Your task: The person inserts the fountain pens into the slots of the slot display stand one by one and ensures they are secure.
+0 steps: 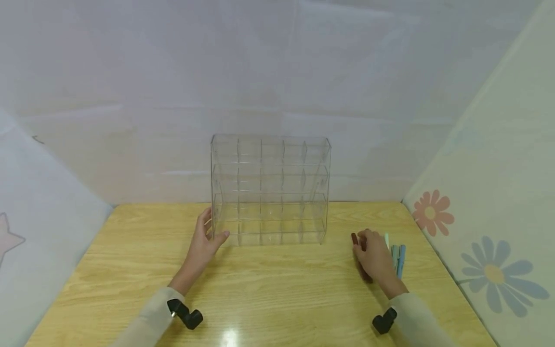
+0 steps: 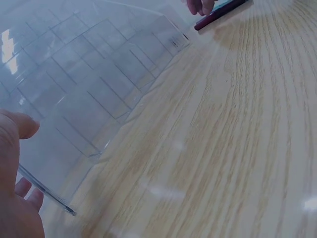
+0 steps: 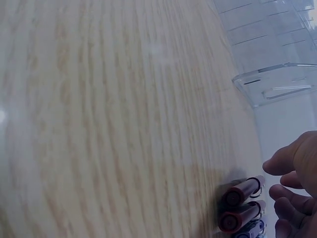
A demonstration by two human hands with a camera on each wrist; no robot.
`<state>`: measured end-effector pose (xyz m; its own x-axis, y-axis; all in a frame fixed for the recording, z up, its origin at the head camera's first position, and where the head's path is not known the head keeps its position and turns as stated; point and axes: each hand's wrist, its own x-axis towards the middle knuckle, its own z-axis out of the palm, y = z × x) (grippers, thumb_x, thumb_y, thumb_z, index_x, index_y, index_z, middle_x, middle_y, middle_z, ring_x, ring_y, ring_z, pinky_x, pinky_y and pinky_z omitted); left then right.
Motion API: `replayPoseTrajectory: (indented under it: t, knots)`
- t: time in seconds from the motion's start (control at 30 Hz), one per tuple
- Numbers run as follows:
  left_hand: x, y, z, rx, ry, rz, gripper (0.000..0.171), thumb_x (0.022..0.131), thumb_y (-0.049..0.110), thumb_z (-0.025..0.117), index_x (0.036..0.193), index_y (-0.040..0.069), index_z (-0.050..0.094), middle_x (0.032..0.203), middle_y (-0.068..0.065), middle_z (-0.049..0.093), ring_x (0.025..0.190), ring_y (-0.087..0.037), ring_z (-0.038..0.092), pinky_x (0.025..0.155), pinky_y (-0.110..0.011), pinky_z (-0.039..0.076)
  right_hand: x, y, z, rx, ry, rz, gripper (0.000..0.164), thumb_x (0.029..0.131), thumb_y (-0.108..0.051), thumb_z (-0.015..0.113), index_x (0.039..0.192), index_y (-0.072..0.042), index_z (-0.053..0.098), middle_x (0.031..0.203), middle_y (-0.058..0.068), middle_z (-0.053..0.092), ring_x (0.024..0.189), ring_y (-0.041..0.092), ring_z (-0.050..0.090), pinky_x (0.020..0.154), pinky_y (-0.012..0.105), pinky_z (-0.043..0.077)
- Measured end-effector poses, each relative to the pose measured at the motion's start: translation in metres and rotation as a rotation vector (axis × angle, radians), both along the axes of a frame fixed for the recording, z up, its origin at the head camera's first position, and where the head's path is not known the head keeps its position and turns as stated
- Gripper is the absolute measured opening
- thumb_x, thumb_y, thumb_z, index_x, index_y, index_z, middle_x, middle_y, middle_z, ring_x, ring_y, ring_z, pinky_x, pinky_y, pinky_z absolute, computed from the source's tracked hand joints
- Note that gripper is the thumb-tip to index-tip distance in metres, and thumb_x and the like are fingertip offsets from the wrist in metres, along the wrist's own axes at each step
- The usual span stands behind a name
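Note:
A clear acrylic rack (image 1: 270, 200) with tiers of small compartments stands upright at the back of the table. My left hand (image 1: 207, 241) grips its lower left side, thumb in front and fingers around the side panel's edge; the left wrist view shows this side panel between thumb (image 2: 22, 126) and fingers. At the right, my right hand (image 1: 375, 255) hovers over dark red pens (image 3: 237, 213), its fingers loosely bent. In the right wrist view no pen shows between thumb and fingers. A dark red pen (image 2: 223, 15) lies beneath the right fingertips in the left wrist view.
Beyond the right hand lie a blue pen (image 1: 401, 260), a green pen (image 1: 395, 254) and a pale green pen (image 1: 387, 239), partly hidden by it. The wooden table (image 1: 282, 294) meets a white sheet wall behind and flower-printed sheeting (image 1: 494, 221) on the right.

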<state>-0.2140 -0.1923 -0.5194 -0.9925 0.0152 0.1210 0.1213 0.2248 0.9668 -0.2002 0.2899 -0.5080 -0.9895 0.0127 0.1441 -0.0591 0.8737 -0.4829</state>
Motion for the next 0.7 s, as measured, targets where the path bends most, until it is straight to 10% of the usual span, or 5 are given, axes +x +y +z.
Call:
replayPoseTrajectory:
  t: [0.7]
  knots:
    - [0.005,0.006,-0.011,0.056,0.002,0.03,0.08,0.108,0.018,0.066,0.169,0.006,0.016,0.175,-0.023,0.021,0.163,-0.049,0.021,0.133,-0.066,0.023,-0.004,-0.007,-0.009,0.059,0.037,0.001,0.035,0.1,-0.014,0.07,0.129,0.005,0.064,0.112,0.02,0.069,0.097,0.032,0.066,0.084,0.05,0.061]
